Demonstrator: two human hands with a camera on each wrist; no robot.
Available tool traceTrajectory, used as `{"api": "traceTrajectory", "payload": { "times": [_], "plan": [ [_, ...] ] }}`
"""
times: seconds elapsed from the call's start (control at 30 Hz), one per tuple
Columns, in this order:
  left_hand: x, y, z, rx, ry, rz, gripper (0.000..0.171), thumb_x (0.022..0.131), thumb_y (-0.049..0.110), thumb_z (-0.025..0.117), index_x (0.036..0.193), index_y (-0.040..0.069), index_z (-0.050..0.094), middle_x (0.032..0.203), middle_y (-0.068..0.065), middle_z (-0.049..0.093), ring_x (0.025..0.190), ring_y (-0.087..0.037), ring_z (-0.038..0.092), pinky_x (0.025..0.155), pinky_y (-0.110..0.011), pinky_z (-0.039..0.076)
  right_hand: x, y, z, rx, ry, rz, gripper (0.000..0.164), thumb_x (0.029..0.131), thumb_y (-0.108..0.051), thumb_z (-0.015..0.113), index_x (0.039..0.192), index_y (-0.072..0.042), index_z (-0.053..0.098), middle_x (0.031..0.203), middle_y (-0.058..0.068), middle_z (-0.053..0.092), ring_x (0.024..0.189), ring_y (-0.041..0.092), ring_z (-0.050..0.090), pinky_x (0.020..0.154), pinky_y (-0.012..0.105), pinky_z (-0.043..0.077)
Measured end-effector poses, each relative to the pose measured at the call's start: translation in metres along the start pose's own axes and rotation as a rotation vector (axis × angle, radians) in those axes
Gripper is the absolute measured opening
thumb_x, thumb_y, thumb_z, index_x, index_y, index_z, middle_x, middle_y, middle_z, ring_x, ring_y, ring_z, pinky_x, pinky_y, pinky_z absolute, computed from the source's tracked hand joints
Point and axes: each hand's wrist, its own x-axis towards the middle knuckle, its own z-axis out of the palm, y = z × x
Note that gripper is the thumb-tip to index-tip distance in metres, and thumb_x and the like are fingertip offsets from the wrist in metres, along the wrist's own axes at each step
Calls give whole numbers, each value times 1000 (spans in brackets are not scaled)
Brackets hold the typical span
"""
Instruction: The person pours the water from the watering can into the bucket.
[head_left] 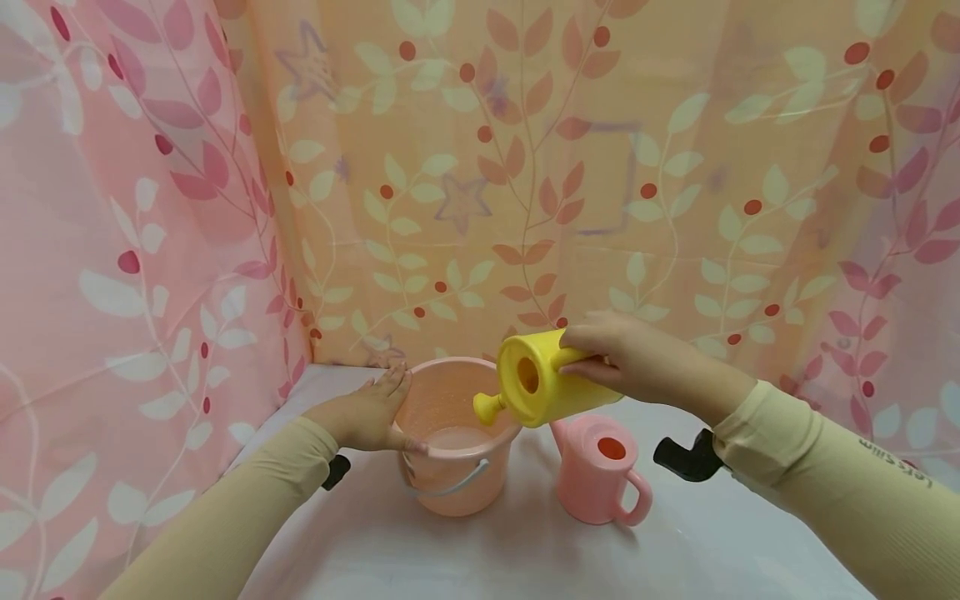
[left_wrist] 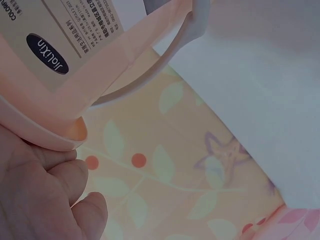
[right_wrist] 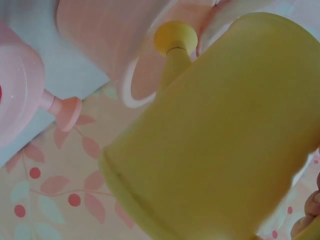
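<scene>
My right hand (head_left: 630, 358) grips the handle of a yellow watering can (head_left: 555, 392). The can is tilted to the left, and its round sprinkler head (head_left: 488, 408) is over the inside of a peach-coloured bucket (head_left: 465, 487). At the bucket's left rim my left hand (head_left: 367, 414) rests with fingers extended and the thumb along the front edge. In the left wrist view the fingers (left_wrist: 65, 175) lie right at the rim, below a label (left_wrist: 55, 45). A pale, glossy surface shows in the bucket's bottom.
A pink watering can (head_left: 596, 475) stands upright just right of the bucket, its handle towards me. The bucket's grey bail handle (head_left: 453, 482) hangs down in front. All stand on a white-covered table (head_left: 570, 558), with leaf-patterned curtains (head_left: 465, 208) behind and at the sides.
</scene>
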Motion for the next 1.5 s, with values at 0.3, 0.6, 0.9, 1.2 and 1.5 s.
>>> {"api": "traceTrajectory", "payload": {
  "times": [0.3, 0.6, 0.9, 1.2, 1.5],
  "plan": [
    [1, -1, 2, 11, -3, -5, 120, 68, 78, 49, 142, -10, 13, 149, -26, 4, 138, -34, 4, 108, -52, 13, -12, 10, 3, 61, 84, 86, 18, 78, -11, 72, 78, -18, 55, 70, -12, 46, 65, 6, 43, 55, 22, 41],
    [3, -3, 5, 11, 4, -4, 121, 68, 79, 49, 142, -9, 13, 149, -25, 4, 139, -33, 4, 108, -53, 13, -22, 11, 9, 66, 95, 322, 9, 82, -20, 69, 81, -18, 60, 69, -8, 50, 65, 10, 47, 57, 23, 43],
    [4, -4, 6, 13, 11, 3, 121, 67, 79, 49, 142, -9, 13, 149, -25, 5, 139, -34, 3, 108, -53, 14, -33, 17, 15, 94, 166, 450, 12, 83, -24, 68, 80, -15, 61, 67, -4, 48, 63, 13, 47, 55, 23, 40],
    [3, -3, 3, 11, 7, 12, 120, 69, 77, 50, 141, -11, 13, 149, -27, 4, 138, -36, 3, 107, -53, 15, -47, 20, 15, 195, 180, 563, 15, 86, -28, 64, 84, -13, 60, 71, 0, 52, 68, 16, 49, 59, 23, 43],
    [2, -1, 3, 8, 5, 3, 120, 69, 77, 50, 141, -11, 13, 149, -26, 5, 138, -35, 4, 108, -52, 15, -72, 23, 16, 177, 238, 685, 23, 89, -33, 58, 97, -11, 62, 74, 4, 54, 69, 19, 49, 57, 25, 44]
  ]
}}
